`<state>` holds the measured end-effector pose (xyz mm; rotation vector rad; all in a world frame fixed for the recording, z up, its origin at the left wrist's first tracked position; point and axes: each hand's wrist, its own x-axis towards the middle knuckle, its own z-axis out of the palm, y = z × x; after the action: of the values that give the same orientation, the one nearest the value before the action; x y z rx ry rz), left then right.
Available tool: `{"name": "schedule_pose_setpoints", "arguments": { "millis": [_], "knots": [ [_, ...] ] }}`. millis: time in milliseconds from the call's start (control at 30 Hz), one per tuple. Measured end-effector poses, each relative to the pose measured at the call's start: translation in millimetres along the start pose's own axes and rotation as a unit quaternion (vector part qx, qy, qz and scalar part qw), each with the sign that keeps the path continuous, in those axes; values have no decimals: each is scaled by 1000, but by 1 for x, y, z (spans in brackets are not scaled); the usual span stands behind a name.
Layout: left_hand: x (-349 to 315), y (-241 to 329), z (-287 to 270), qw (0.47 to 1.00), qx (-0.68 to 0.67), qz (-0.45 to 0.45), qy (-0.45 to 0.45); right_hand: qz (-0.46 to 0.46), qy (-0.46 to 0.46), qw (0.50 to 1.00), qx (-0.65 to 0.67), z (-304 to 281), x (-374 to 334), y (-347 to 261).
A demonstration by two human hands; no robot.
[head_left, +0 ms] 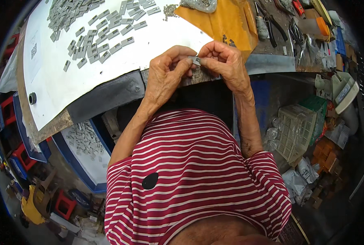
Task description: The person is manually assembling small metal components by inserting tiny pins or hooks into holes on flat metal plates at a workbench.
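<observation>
Over the near edge of the table, both hands meet at a small grey rectangular piece [196, 61]. My left hand [168, 71] pinches its left side between thumb and forefinger. My right hand [226, 65] closes on its right side, fingers curled, so part of the piece is hidden. Many similar grey pieces [115, 48] with dark slots lie scattered on the white sheet [88, 81] to the left, with a denser heap [69, 14] behind them. Tiny metal parts [170, 11] sit in a small pile beyond my hands, beside an orange-yellow envelope [218, 24].
Pliers [273, 24] and other tools lie at the far right of the table. A black ring [32, 98] rests at the sheet's left edge. Below left, a blue-rimmed tray [96, 179] holds more grey pieces. A pale plastic crate [296, 130] stands at lower right.
</observation>
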<state>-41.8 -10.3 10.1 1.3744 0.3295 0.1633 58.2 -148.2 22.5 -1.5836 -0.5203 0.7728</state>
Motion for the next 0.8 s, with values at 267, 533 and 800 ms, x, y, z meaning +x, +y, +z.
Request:
{"name": "schedule_pose_setpoints", "arguments": {
  "millis": [267,533,800],
  "knots": [
    [3,0,-4,998,-48,-24,-28,26,-16,998,47,2,0,-1],
    [2,9,-9,998,29,9,-52,-12,6,1000,18,4,4,-1],
    [1,14,-20,936,283,210,-12,23,7,1000,-4,12,11,-10]
  ]
}}
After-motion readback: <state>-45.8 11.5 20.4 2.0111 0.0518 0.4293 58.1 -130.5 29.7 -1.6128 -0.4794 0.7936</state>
